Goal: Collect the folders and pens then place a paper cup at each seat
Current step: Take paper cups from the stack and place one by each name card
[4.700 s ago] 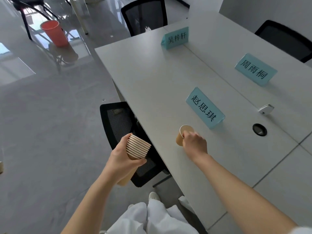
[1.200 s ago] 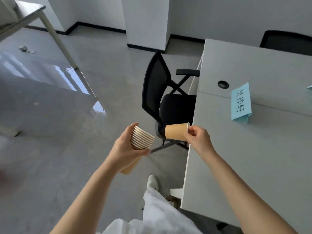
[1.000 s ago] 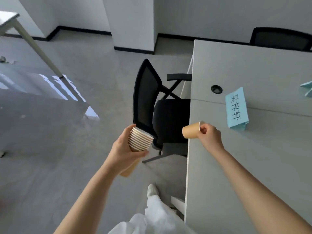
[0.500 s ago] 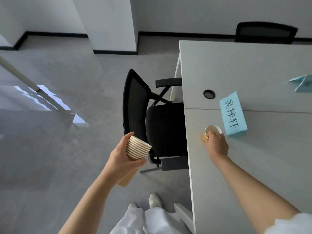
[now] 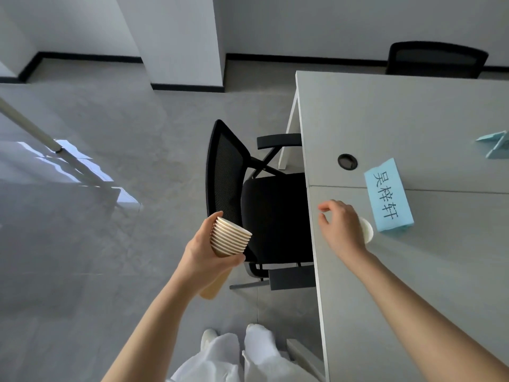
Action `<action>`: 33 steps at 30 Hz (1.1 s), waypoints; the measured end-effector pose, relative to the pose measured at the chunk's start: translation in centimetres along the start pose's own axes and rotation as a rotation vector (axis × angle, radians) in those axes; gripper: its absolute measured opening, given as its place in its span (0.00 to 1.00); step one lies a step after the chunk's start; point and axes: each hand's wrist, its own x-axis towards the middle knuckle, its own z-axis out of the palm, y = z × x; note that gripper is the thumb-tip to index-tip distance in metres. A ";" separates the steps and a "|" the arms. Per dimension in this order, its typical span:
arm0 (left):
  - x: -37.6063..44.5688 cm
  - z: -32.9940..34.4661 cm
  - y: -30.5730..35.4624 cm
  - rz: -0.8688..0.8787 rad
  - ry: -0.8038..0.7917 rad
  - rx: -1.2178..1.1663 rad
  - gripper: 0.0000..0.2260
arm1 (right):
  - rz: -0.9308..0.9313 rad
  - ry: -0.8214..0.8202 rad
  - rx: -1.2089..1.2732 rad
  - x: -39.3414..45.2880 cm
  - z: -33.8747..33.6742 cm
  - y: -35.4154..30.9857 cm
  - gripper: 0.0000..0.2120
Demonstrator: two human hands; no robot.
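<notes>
The left hand [image 5: 205, 253] grips a stack of paper cups [image 5: 230, 238], rims tilted toward two o'clock, off the surface [image 5: 385, 299] edge. At three o'clock from it, the right hand [image 5: 340, 227] hovers with fingers loosely spread (holding nothing) above a single paper cup [image 5: 365, 229] standing just beside the blue name card [image 5: 388, 195]. Beyond, a black chair [image 5: 248, 194] is tucked under.

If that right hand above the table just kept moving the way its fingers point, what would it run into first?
The right hand has fingers aimed left, toward the grey table edge. Past that edge, it would probably meet the black mesh office chair first, though depth is unclear.
</notes>
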 end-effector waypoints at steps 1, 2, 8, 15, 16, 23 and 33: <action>0.3 -0.5 -0.2 0.004 0.004 0.003 0.40 | -0.039 -0.038 0.091 0.3 0.1 -1.7 0.08; 0.6 -1.0 -0.4 0.006 0.009 0.003 0.40 | -0.064 -0.091 0.181 0.6 0.2 -3.5 0.08; 4.1 -6.2 -2.0 0.022 0.041 0.017 0.40 | -0.162 -0.464 0.506 2.0 2.2 -16.2 0.08; 10.7 -16.2 -5.3 0.102 -0.039 0.122 0.45 | -0.072 -0.699 0.551 5.8 8.0 -27.9 0.11; 11.6 -17.6 -5.8 0.114 -0.062 0.125 0.46 | -0.064 -0.718 0.566 6.3 8.7 -29.2 0.12; 19.2 -26.7 -7.7 0.179 -0.159 0.188 0.48 | -0.057 -0.667 0.595 10.9 12.9 -37.3 0.10; 30.8 -29.8 -6.2 0.237 -0.274 0.213 0.47 | 0.017 -0.552 0.607 20.7 15.2 -39.6 0.07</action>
